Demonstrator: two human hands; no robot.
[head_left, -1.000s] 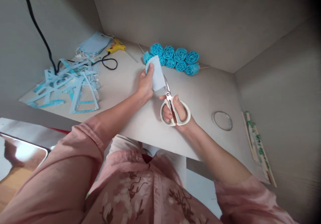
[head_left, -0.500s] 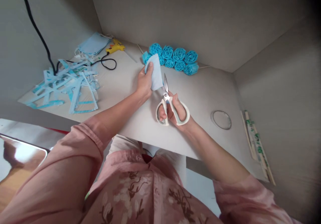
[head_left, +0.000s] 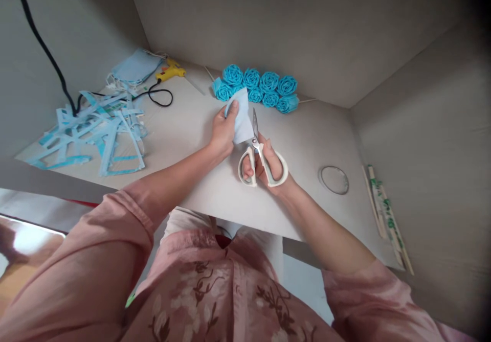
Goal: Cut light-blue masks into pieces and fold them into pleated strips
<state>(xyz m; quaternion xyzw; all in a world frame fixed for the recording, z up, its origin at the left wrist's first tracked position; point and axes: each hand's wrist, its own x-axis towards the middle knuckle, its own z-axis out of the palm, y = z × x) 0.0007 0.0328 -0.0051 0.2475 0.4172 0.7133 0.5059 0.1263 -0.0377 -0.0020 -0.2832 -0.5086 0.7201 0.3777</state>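
Head view: scissors sit in the right hand, its thumb and fingers gripping through the spread handle loops. The blades stand at the lower edge of a pale blue sheet, perhaps touching it. That sheet juts from the left hand, pinched under its thumb. Blue flowers lie beyond.

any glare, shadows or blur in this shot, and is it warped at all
Head view: bright glare on the glossy surface at lower left; head view: black shading in the upper right corner; head view: apparent wide-angle stretch, with the left sleeve looming large; head view: scissors and blue sheet readable, green print at right too soft to read.
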